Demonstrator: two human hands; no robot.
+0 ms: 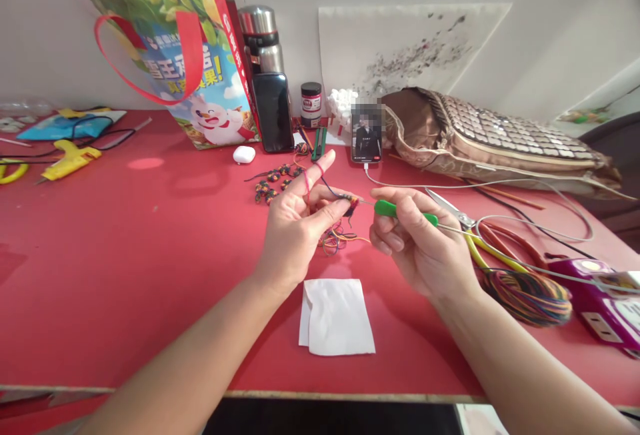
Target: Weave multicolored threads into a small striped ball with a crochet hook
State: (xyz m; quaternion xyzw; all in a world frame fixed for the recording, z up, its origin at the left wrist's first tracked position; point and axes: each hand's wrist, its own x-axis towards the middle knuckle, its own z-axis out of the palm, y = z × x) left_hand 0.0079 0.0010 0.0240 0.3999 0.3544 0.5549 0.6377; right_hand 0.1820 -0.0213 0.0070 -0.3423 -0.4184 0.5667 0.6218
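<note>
My left hand (300, 215) pinches a small multicoloured crochet piece (351, 203) between thumb and fingers. Yarn runs from the piece over the raised index finger, with a red loop around it. In my right hand (425, 235) is a crochet hook (406, 212) with a green handle, its thin metal tip pointing left and reaching the crochet piece. Whether the tip sits inside a stitch is too small to tell. Under the hands lies a loose tangle of multicoloured yarn (336, 240). Several small dark knotted yarn pieces (267, 190) rest behind my left hand.
A folded white tissue (340, 318) lies in front. To the right are scissors (493, 242), a coil of multicoloured yarn (530, 295), and a purple box (600, 298). Behind stand a shopping bag (200, 82), two phones (273, 112) and a sequined bag (505, 132). A yellow glue gun (70, 158) lies left.
</note>
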